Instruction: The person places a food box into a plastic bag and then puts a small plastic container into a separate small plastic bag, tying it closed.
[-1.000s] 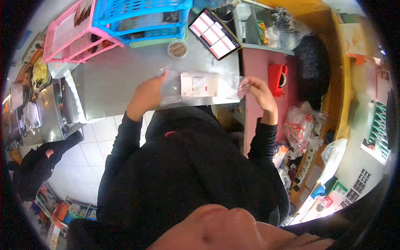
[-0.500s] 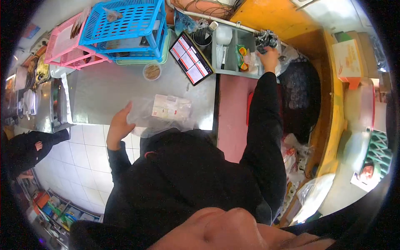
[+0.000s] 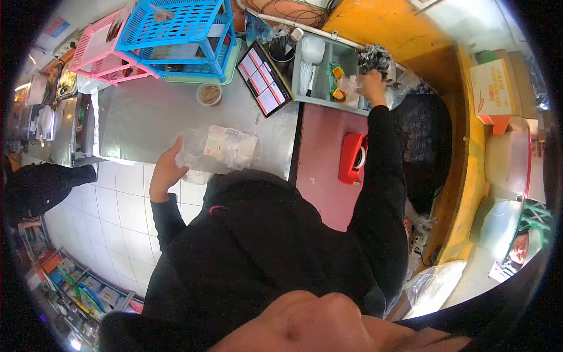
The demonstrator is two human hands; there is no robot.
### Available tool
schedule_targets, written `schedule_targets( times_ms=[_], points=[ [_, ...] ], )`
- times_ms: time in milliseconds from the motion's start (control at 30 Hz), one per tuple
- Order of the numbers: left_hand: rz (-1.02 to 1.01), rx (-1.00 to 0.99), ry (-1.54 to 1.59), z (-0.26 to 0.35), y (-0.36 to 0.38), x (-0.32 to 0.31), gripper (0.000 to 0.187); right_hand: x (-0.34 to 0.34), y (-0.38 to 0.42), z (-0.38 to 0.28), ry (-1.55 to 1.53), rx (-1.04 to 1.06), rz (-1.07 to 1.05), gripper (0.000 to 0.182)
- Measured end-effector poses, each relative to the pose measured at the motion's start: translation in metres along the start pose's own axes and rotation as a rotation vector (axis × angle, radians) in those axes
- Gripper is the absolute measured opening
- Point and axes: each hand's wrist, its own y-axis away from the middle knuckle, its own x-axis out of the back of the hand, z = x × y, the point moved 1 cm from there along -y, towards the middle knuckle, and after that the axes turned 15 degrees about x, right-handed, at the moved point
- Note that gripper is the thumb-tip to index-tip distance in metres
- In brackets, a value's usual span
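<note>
My left hand (image 3: pixel 166 174) is at the left side of a clear plastic bag (image 3: pixel 190 149), thumb and fingers apart, with the fingertips at the bag's edge. Inside or under the bag's film sits a pale box (image 3: pixel 226 145) with small red print, near the counter's front edge. Farther right, my right hand (image 3: pixel 372 88) is over the right part of a grey divided tray (image 3: pixel 346 107), its fingers curled. Dark plastic-wrapped packets (image 3: pixel 375 58) lie just beyond it, and whitish packets (image 3: pixel 350 86) lie beside the fingertips. What the right fingers hold is too small to make out.
A tablet (image 3: pixel 264 79) leans beside the tray. A lidded round tub (image 3: pixel 209 94) stands on the metal counter (image 3: pixel 135 126), before blue (image 3: pixel 176 29) and pink (image 3: pixel 102 53) racks. A red tape dispenser (image 3: pixel 350 158) rests on the pink surface. Another person's dark sleeve (image 3: pixel 53 182) shows left.
My right hand has drawn back slightly from the dark packets toward me. The view has shifted, showing the tape dispenser more fully. My left hand now meets the bag's edge.
</note>
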Motion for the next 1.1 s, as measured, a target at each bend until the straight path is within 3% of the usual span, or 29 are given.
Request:
schedule_targets(
  times_ms=[167,233,267,333,367,433,500,533,567,633,667,733,767,833,967,1033,1067,1100],
  points=[
    [0.006,-0.107,-0.02,0.0,0.0,0.002,0.084,-0.024,-0.002,0.017,-0.258,-0.072,0.197,0.012],
    [-0.003,-0.1,-0.009,0.003,0.003,0.006,0.083,-0.023,-0.008,0.035,-0.401,-0.04,0.647,0.023],
    [-0.019,-0.098,0.009,0.003,0.003,0.008,0.083,-0.019,-0.005,0.033,-0.4,-0.043,0.648,0.023],
    [-0.034,-0.118,-0.022,-0.004,-0.005,0.008,0.083,0.048,0.003,0.004,-1.053,-0.378,0.916,0.023],
    [-0.042,-0.129,-0.052,-0.008,-0.009,0.011,0.082,0.077,0.004,-0.017,-1.057,-0.374,0.916,0.023],
    [-0.001,-0.164,-0.085,-0.003,-0.014,0.015,0.081,0.128,0.0,-0.077,-1.193,-0.289,1.257,0.02],
    [0.041,-0.176,-0.123,-0.003,-0.02,0.018,0.08,0.177,-0.002,-0.185,-1.146,-0.255,1.266,0.013],
    [0.051,-0.242,-0.126,-0.006,-0.027,0.018,0.08,0.197,0.007,-0.25,-1.363,-0.097,1.185,0.008],
    [0.062,-0.314,-0.129,-0.007,-0.032,0.021,0.08,0.159,0.003,-0.306,-1.364,0.135,1.116,0.012],
    [0.039,-0.276,-0.117,-0.008,-0.035,0.027,0.079,0.154,0.01,-0.408,-1.286,0.64,0.428,0.014],
    [0.001,-0.256,-0.104,-0.008,-0.036,0.029,0.079,0.125,0.004,-0.453,-1.146,0.775,0.309,0.018],
    [0.023,-0.342,-0.061,-0.008,-0.032,0.031,0.078,0.038,-0.002,-0.506,-1.094,0.869,0.228,0.023],
    [0.033,-0.437,-0.022,-0.006,-0.029,0.031,0.077,0.033,-0.009,-0.515,-1.093,0.876,0.227,0.023],
    [-0.009,-0.414,0.077,0.013,-0.011,0.037,0.073,0.029,-0.024,-0.524,-0.851,0.758,-0.464,0.032],
    [-0.009,-0.506,0.148,0.011,0.001,0.039,0.075,0.057,-0.002,-0.528,-0.581,0.895,-0.346,0.04],
    [0.031,-0.566,0.115,0.011,0.009,0.046,0.08,0.048,0.01,-0.542,-0.824,0.502,0.53,0.051],
    [-0.061,-0.493,0.162,0.013,0.017,0.056,0.081,0.037,0.012,-0.54,-0.807,0.489,0.527,0.051],
    [-0.156,-0.422,0.203,0.014,0.023,0.06,0.083,0.024,0.015,-0.538,-0.771,0.546,0.36,0.049]
  ],
)
